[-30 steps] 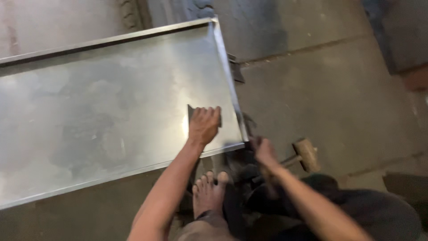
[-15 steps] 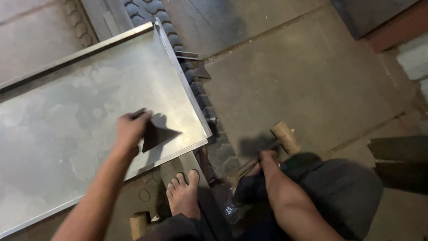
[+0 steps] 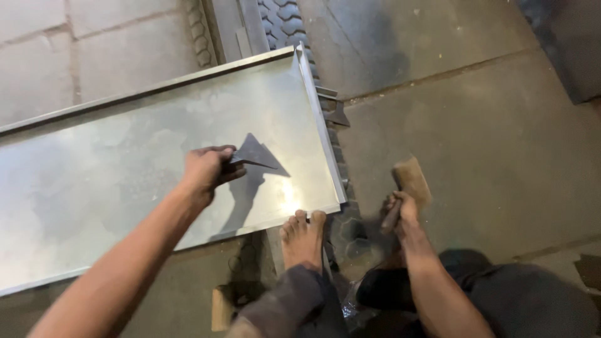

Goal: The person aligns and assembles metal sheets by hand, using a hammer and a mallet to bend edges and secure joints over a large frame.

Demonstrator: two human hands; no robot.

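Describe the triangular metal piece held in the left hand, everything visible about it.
The triangular metal piece is a small, flat, dark grey plate that looks like thin steel, with one point upward. The left hand pinches its left edge, lifting it above the metal sheet, where it casts a shadow. Nothing else visibly touches it.

Dim, soft-focus scene; glare on metal sheet (image 3: 289, 199), dark corners

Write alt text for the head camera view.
A person's left hand holds a dark triangular metal piece over a large metal sheet on the floor, while the right hand grips a wooden mallet; a bare foot touches the sheet's edge.
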